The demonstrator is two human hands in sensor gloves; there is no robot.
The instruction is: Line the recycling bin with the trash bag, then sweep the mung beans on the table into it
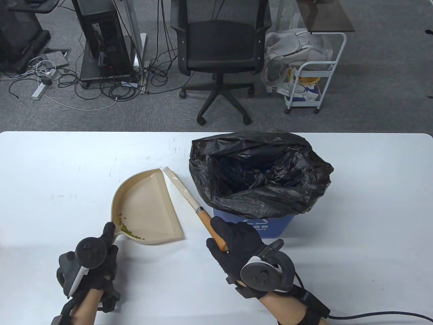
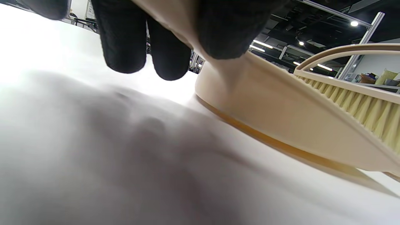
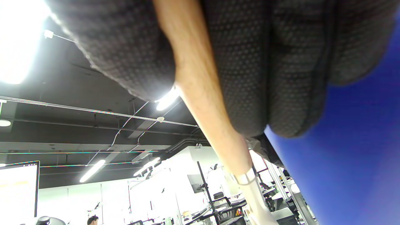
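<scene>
A person's left hand (image 1: 96, 257) grips the handle of a beige dustpan (image 1: 149, 206) on a white table (image 1: 372, 210), while the right hand (image 1: 236, 243) is curled round the wooden handle of a brush (image 1: 189, 199) whose pale head lies against the pan's far straight edge. A small heap of mung beans (image 1: 130, 231) sits inside the pan, just ahead of the left fingers. Just beyond the right hand stands the blue recycling bin (image 1: 270, 227), its mouth lined with a black trash bag (image 1: 260, 176) that spills over the rim.

Only the table view shows the beans and the bag. The left wrist view, from table level, shows what that view cannot: the gloved fingers (image 2: 125, 40) wrapped over the handle, the pan's underside tilted with its front lip on the table, and a comb of yellowish teeth (image 2: 372, 115) along its rim. The right wrist view shows the fingers (image 3: 268, 62) closed tight on the wooden handle, the bin's blue wall just beside them.
</scene>
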